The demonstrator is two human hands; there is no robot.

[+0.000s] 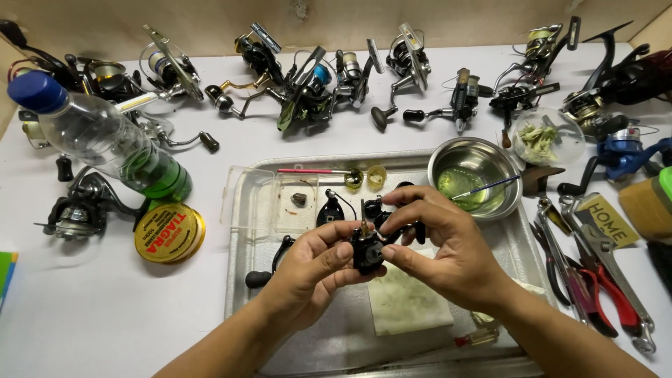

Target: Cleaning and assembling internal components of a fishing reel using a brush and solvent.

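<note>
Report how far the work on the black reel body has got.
Done: parts lie loose in the metal tray, so the reel is stripped. In hand: the left hand holds the black reel body while the right hand pinches its top. Left: many reels wait behind.

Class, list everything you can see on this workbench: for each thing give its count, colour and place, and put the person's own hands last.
Reel body: one, black, held over the tray.
Metal tray: one, silver, centre of table.
Steel bowl: one, silver, greenish liquid and a brush inside, tray's far right corner.
Clear lid: one, transparent, tray's far left.
Stained cloth: one, off-white, on the tray below the hands.
Plastic bottle: one, clear with blue cap, lying at left.
Round tin: one, yellow, left of tray.
Fishing reels: many, count unclear, mostly black and silver, along the far edge.
Pliers and wrenches: several, red-handled and steel, right of tray.
Left hand: holds the reel body.
Right hand: fingertips on the reel body.
</note>
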